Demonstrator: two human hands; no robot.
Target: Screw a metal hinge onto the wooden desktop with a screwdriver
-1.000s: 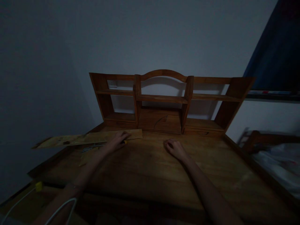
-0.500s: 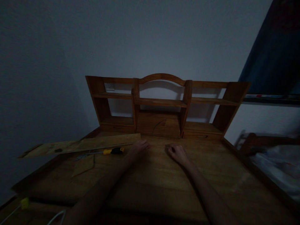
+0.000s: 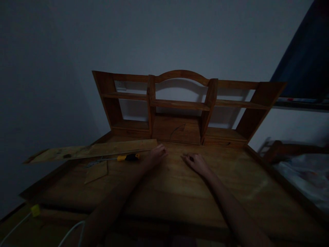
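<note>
My left hand (image 3: 157,154) rests over the wooden desk (image 3: 177,192) beside the right end of a long wooden plank (image 3: 102,150). Its fingers are curled together, and whatever they may hold is hidden. A screwdriver (image 3: 128,157) with a yellow and black handle lies just left of that hand. My right hand (image 3: 196,162) is a short way to the right, thumb and fingers closed in a pinch. Something small may be at its fingertips, too dark to name. Left of the hands lie a thin wooden piece (image 3: 96,172) and some small metal parts (image 3: 90,164).
A wooden shelf unit (image 3: 180,104) with an arched top stands along the back of the desk. A white cable (image 3: 74,228) and a yellow tag (image 3: 35,210) are at the front left. At the right is bedding (image 3: 303,171), with a dark curtain (image 3: 300,65) above.
The view has tilted down a little, so the shelf and desk sit higher. Both hands stay near the same places; the left fingers look more curled.
</note>
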